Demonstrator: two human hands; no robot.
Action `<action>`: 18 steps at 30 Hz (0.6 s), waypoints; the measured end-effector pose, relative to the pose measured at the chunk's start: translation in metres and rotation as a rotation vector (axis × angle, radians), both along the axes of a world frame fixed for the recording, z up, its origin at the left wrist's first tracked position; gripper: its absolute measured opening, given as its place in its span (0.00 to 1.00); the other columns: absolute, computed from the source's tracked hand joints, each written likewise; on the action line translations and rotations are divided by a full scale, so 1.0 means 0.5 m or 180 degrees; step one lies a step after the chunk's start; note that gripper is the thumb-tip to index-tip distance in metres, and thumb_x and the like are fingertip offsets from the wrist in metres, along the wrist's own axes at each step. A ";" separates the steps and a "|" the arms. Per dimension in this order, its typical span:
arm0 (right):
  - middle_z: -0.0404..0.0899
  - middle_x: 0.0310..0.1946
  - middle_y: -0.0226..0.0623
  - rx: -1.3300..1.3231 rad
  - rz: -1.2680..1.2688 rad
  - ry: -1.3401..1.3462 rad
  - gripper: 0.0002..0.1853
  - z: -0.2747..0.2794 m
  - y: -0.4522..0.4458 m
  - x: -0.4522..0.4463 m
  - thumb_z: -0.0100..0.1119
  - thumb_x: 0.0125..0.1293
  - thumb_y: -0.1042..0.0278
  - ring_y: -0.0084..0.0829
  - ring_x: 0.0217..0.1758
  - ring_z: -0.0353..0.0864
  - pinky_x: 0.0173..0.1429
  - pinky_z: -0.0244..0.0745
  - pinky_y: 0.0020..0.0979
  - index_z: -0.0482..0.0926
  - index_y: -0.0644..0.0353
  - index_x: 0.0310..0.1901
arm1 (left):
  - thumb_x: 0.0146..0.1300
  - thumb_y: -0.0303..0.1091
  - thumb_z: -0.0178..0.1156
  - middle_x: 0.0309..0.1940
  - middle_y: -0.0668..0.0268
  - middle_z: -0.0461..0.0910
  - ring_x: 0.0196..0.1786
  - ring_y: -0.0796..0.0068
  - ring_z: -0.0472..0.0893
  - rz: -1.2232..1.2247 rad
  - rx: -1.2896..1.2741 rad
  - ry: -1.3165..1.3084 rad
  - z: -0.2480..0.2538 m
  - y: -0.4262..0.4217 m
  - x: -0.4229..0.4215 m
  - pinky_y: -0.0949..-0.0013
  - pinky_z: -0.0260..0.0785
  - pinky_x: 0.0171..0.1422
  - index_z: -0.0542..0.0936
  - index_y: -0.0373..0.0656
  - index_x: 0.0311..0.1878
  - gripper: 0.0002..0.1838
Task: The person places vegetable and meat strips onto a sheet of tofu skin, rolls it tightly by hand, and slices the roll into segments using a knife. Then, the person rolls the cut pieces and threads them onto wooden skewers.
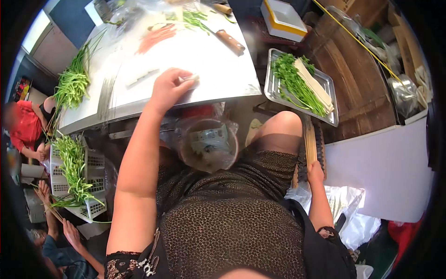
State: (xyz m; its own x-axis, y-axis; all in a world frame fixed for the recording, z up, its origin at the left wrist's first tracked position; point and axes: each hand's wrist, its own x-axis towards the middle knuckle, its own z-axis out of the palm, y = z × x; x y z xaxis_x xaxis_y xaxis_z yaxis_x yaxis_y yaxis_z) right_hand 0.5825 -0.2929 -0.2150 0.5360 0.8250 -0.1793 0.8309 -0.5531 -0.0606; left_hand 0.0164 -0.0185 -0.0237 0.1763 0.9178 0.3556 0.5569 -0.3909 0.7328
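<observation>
My left hand rests at the front edge of the white table, its fingers closed around a small whitish piece. My right hand is low beside my knee, closed on the lower end of an upright bundle of thin wooden sticks. On the table lie pinkish strips, chopped greens and a knife with a wooden handle. A metal tray to the right holds leafy herbs and pale flat strips.
A lined bucket stands between my knees. At the left are long green stalks and a white basket of greens. One person wears red; another person's hands hold stalks. A white-and-yellow box is at the back.
</observation>
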 end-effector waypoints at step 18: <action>0.85 0.34 0.42 0.2090 0.2251 0.3138 0.19 0.335 0.283 -0.593 0.57 0.73 0.69 0.23 0.33 0.82 0.44 0.78 0.27 0.80 0.58 0.63 | 0.59 0.43 0.71 0.34 0.60 0.84 0.34 0.68 0.82 0.0169 0.0009 0.0289 0.004 0.003 0.004 0.66 0.75 0.43 0.88 0.42 0.43 0.15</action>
State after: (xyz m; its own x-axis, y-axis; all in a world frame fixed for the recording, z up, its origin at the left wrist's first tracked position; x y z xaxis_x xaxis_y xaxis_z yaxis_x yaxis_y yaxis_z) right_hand 0.2859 -0.1515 -0.0477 -0.1488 0.9461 0.2878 0.3821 0.3234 -0.8657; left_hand 0.0186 -0.0171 -0.0219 0.1592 0.9257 0.3430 0.6409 -0.3612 0.6773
